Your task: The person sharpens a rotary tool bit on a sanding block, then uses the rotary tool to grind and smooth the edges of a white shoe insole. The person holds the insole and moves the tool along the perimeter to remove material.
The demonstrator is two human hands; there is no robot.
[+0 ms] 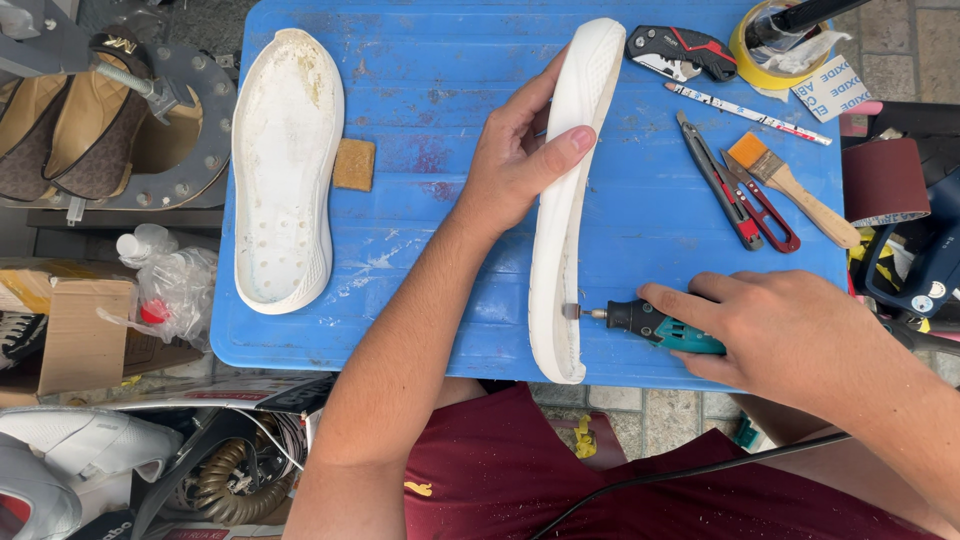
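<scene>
Our left hand (515,160) grips a white shoe sole (570,200) stood on edge on the blue board (640,230). Our right hand (775,335) is wrapped around a rotary tool (655,325), hiding its rear; the bit touches the sole's side. A second sole (287,165) lies flat, well apart.
</scene>
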